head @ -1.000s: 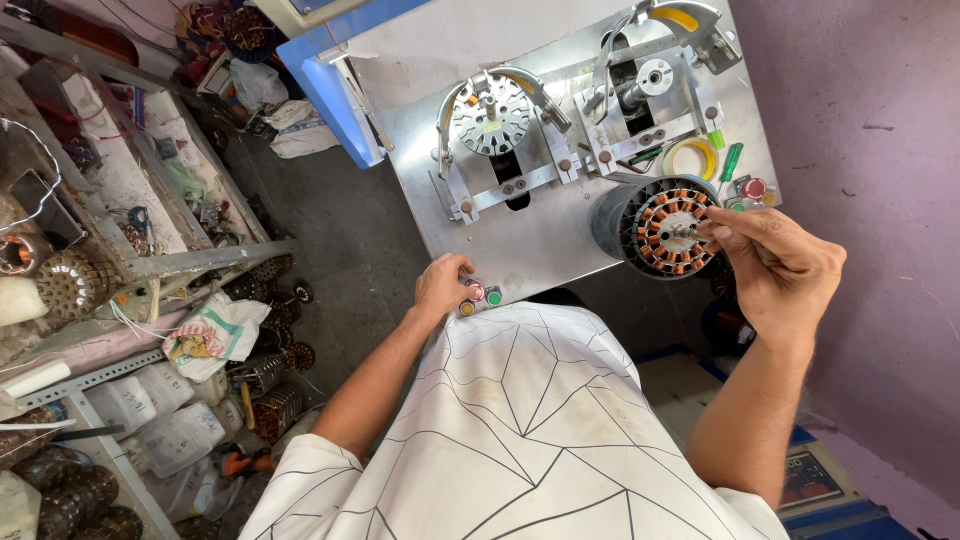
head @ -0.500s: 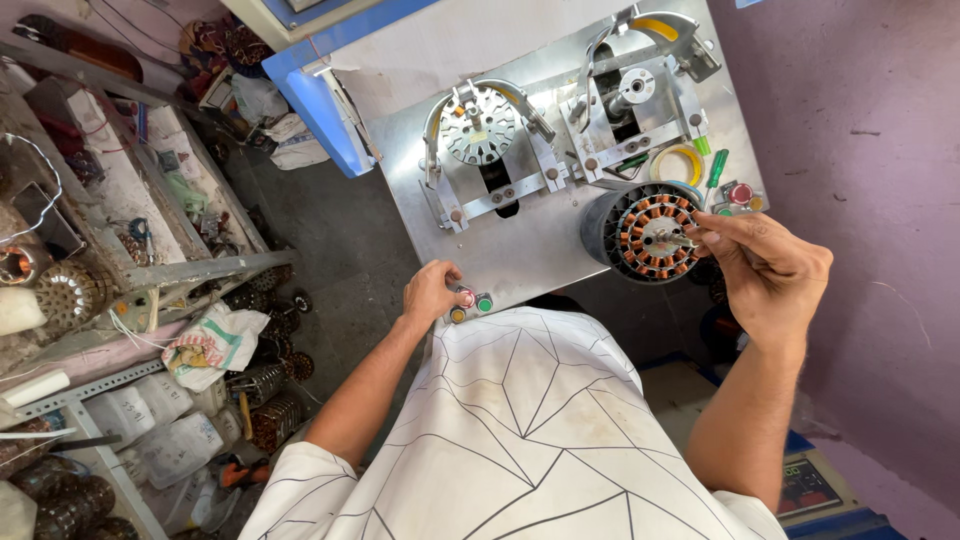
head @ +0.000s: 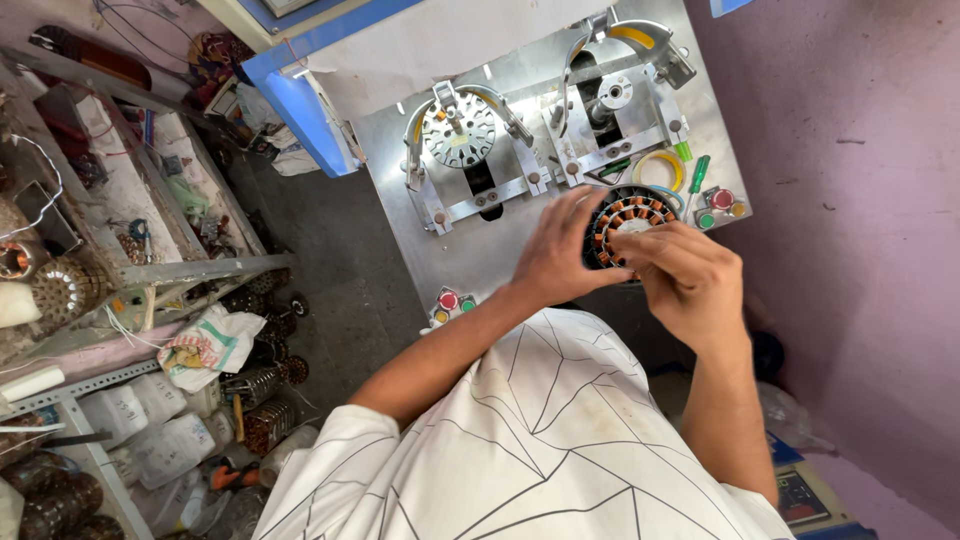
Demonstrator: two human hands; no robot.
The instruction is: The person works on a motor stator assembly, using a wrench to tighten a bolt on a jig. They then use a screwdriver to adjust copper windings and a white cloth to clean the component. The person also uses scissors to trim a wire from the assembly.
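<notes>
Hands (head: 560, 255) (head: 690, 275), two, apparently gripping one copper-wound stator (head: 628, 215).

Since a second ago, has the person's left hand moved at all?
Yes. The left hand left the red and green buttons at the metal plate's edge and now grips the copper-wound stator.

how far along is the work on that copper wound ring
Done: the ring's slots already carry copper coils. In hand: both the left hand and right hand grip the wound ring over the metal plate. Left: the right fixture stands empty; the left fixture holds a pale slotted disc.
</notes>
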